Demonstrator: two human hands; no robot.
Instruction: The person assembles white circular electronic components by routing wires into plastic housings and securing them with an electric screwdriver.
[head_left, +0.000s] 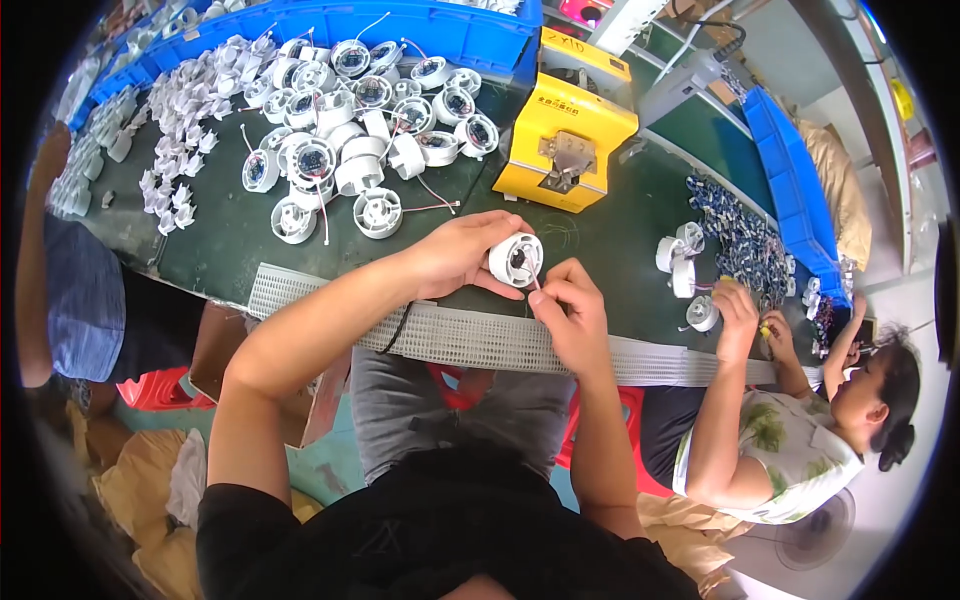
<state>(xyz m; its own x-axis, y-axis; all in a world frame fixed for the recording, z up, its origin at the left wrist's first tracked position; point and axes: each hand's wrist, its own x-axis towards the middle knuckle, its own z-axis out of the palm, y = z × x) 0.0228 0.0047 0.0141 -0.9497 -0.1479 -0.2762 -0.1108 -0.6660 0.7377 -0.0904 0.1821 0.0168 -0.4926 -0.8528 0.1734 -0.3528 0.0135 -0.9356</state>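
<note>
While left hand (458, 256) grips it, white housing (516, 259), right hand (574, 315) pinching its wire (534, 284)

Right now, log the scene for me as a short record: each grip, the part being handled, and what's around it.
Left grip: holds a white round housing
Right grip: pinches a thin wire at that housing
Ahead, left: heap of similar housings, small white parts
Ahead: yellow machine
Far edge: blue bin
Near edge: white slotted strip
Right: co-worker, heap of small dark blue parts
</note>
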